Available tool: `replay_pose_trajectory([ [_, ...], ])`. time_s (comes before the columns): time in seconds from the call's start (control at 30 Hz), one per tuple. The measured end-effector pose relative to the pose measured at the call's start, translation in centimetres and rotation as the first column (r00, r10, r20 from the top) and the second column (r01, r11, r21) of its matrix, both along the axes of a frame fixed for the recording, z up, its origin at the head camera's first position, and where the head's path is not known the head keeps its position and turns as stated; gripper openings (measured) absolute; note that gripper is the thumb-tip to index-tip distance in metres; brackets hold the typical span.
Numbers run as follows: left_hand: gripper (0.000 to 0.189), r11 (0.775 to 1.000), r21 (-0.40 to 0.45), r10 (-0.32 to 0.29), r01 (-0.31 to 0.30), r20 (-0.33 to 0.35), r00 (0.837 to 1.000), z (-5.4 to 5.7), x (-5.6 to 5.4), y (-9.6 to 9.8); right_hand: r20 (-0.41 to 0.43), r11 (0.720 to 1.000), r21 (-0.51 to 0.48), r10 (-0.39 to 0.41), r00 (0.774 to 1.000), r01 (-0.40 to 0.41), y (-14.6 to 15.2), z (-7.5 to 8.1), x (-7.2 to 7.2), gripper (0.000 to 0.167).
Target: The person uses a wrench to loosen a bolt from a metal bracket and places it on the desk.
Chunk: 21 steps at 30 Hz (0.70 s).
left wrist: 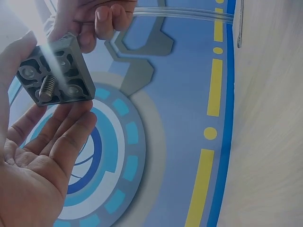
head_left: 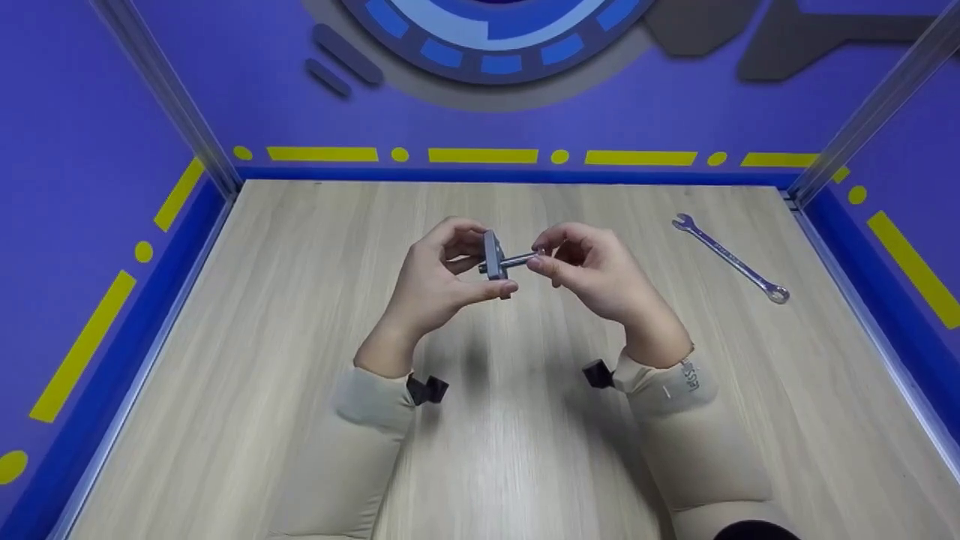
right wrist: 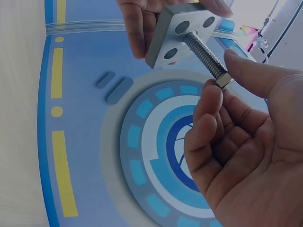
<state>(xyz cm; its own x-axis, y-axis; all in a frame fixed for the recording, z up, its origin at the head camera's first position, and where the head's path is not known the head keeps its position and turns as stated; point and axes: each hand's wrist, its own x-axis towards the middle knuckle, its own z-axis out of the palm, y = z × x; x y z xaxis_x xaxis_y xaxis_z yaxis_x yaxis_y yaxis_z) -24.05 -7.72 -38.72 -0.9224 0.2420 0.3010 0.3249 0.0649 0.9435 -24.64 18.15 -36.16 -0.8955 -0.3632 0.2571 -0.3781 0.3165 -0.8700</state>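
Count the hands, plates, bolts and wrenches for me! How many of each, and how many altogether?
Hands: 2 (left hand, right hand)
Plate: 1
Bolt: 1
Wrench: 1
Total: 5

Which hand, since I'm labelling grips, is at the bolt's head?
The right hand: it pinches the head of the bolt. The left hand instead holds the grey block that the bolt passes through.
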Motion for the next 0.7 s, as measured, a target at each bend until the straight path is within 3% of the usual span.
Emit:
replay_pose_trajectory([
  [0.23, 0.071, 1.000, 0.013, -0.001, 0.001, 0.016, 1.000, -0.08, -0.06, -0.03, -0.185, 0.999, -0.025, 0.027, 0.982, -0.032, 0.09, -0.24, 0.04, 0.020],
  [0.33, 0.070, 1.000, 0.018, -0.006, 0.006, 0.019, 1.000, -0.04, -0.03, 0.00, -0.212, 0.997, -0.047, 0.042, 0.976, -0.053, 0.23, -0.29, 0.03, 0.023],
  [0.5, 0.069, 1.000, 0.010, -0.004, 0.004, 0.012, 1.000, 0.09, 0.02, 0.07, -0.158, 1.000, -0.016, 0.008, 0.987, -0.010, 0.43, -0.16, 0.02, 0.026],
  [0.63, 0.070, 1.000, -0.002, -0.004, 0.004, 0.011, 1.000, 0.16, 0.07, 0.17, -0.089, 0.999, 0.017, -0.050, 0.995, 0.052, 0.23, -0.22, -0.24, 0.011],
  [0.7, 0.070, 1.000, -0.008, -0.006, 0.006, 0.010, 1.000, 0.18, 0.12, 0.23, -0.041, 0.997, 0.022, -0.070, 0.997, 0.071, 0.06, -0.26, -0.35, 0.023],
])
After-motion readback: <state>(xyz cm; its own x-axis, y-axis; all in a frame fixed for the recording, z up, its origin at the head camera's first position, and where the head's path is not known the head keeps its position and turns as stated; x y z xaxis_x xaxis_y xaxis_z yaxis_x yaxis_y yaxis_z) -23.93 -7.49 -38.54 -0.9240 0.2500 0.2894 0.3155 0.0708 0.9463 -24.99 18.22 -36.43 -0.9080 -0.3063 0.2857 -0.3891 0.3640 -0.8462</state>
